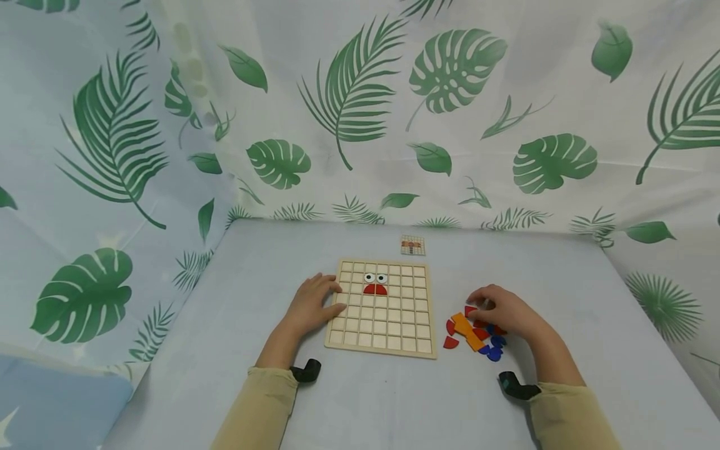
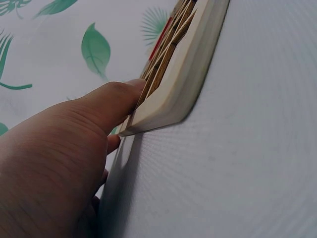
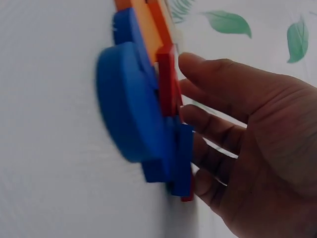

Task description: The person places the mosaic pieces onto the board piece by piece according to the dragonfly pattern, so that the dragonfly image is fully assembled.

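Note:
My left hand (image 1: 308, 304) rests at the left edge of a square wooden grid board (image 1: 365, 326). In the left wrist view its thumb (image 2: 106, 101) lies over the board's corner. Two eye pieces (image 1: 375, 278) and two red quarter-circle pieces (image 1: 375, 289) sit in cells near the board's top. To the right, my right hand (image 1: 506, 310) reaches over a pile of coloured pieces, its fingers bent loosely. In the right wrist view a red piece (image 3: 167, 79) stands close by the thumb tip, and blue pieces (image 3: 124, 99) lie beside the fingers.
Orange pieces (image 1: 468, 331) lie in the pile, with a loose red quarter-circle (image 1: 451, 342) at its left side. A small pattern card (image 1: 413, 245) lies behind the board. Leaf-printed curtains (image 1: 450, 169) enclose the back and sides of the white table (image 1: 371, 400).

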### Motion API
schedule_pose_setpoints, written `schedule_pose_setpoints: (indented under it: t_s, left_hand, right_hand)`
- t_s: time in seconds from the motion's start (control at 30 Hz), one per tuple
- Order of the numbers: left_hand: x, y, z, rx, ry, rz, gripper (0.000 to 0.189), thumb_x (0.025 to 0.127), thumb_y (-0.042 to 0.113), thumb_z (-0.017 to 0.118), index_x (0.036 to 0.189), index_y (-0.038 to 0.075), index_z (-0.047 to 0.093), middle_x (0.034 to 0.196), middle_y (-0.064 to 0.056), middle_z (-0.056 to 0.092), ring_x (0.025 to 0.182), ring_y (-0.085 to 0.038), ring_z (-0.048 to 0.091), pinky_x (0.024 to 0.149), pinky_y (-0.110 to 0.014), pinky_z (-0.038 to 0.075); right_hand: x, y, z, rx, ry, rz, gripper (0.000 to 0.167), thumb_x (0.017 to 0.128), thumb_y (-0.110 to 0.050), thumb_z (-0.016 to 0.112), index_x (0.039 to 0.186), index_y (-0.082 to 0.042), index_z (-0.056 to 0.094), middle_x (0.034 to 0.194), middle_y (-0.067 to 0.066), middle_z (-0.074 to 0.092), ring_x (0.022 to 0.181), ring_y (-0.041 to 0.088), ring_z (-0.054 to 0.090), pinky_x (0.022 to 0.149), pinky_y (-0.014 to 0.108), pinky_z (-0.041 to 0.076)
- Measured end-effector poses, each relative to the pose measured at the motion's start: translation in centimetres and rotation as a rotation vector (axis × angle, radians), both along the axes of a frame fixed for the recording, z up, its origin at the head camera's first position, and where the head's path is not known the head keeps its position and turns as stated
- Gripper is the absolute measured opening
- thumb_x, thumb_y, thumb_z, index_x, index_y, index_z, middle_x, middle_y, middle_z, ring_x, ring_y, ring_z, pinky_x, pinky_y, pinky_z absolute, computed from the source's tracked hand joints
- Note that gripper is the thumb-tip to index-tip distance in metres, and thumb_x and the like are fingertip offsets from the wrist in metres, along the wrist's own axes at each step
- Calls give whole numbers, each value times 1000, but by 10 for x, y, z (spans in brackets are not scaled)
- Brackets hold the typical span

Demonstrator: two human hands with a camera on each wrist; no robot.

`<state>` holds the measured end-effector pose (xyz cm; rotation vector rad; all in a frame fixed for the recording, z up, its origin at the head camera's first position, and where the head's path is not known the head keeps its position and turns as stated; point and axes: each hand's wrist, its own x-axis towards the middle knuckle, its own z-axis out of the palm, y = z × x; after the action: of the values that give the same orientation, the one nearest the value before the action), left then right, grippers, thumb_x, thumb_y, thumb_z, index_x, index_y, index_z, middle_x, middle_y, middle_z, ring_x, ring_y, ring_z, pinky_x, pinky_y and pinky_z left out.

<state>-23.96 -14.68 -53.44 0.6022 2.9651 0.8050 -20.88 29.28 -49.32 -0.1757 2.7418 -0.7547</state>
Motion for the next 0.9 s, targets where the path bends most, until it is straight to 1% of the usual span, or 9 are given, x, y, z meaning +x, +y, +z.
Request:
schedule_pose_setpoints:
  t_s: [0.17,0.3,0.43,0.53,0.77,0.9]
  left_hand:
    - [0,-1,1,3,-9,-3,34,92,44,68,116,21,61,152,-6,47,149,-35,29,126,-51,17]
    - [-1,-1,1,-5,4,-8,34,92,44,68,115,21,61,151,-6,47,148,-35,30,125,-51,18]
    - [-1,-1,0,-9,3,-9,34,92,45,67,116,21,61,151,-6,47,148,-34,30,125,-51,19]
    - [-1,-1,-1,-3,-4,-1,34,92,45,67,116,21,61,152,-5,47,149,-34,29,126,-51,17]
    - [-1,-1,-1,-1,3,-5,34,92,45,68,116,22,61,151,-5,47,149,-34,30,126,-51,17]
    - [-1,-1,-1,7,0,-6,34,92,45,68,115,22,61,151,-5,47,148,-34,30,125,-51,17]
  right_hand:
    - [-4,0,-6,29,48,25,31,88,-36,73,111,-16,67,102,4,60,87,19,53,75,31,52]
    - [-4,-1,-7,43,62,31,26,91,-33,71,109,-16,68,100,4,60,84,18,54,74,31,53]
    - [-4,-2,-7,46,65,28,28,90,-34,72,111,-17,68,106,6,59,88,20,54,80,38,57]
    - [-4,-2,-8,48,68,25,29,89,-34,73,111,-17,67,108,7,57,90,21,53,82,42,57]
    - [-5,-2,-14,64,82,22,29,89,-32,73,111,-15,66,106,6,56,89,20,53,82,40,57]
    - [-5,-4,-13,74,99,22,30,89,-32,73,111,-13,65,105,6,57,88,20,53,82,40,57]
